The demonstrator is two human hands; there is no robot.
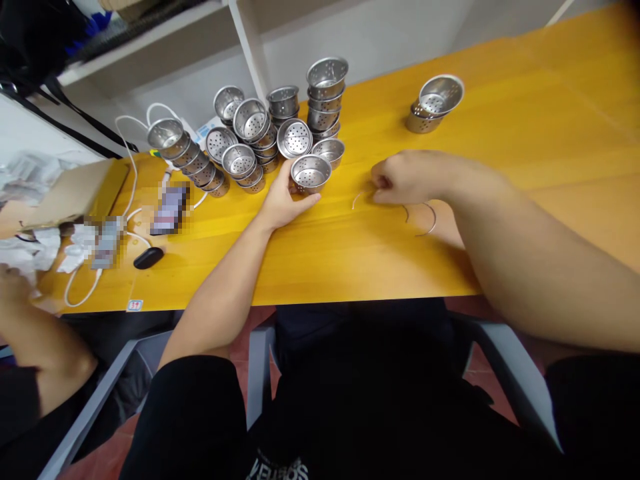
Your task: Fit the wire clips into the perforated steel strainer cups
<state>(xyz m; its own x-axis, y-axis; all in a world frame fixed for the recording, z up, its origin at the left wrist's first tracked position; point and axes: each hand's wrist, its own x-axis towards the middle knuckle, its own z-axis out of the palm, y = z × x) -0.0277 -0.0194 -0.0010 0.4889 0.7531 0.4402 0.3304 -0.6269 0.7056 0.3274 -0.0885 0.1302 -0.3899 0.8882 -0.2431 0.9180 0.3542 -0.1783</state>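
My left hand [284,200] is wrapped round the side of a perforated metal cup [311,175] at the front of a cluster of such cups. Right of it, my right hand [400,177] is closed above the yellow table [330,267]. A thin pale strand [357,199] shows beside its fingertips; whether the fingers pinch it is too blurred to tell. Thin dark curved wires [431,223] lie below the right wrist. Two more cups, one resting tilted on the other [441,97], stand behind the right hand.
Stacked cups [325,100] stand along the table's back edge, and another stack [190,160] leans at the left. Phones with white cables and a black case [149,258] lie at the left. Another person's arm [45,333] is at the far left. A shelf [250,53] rises behind.
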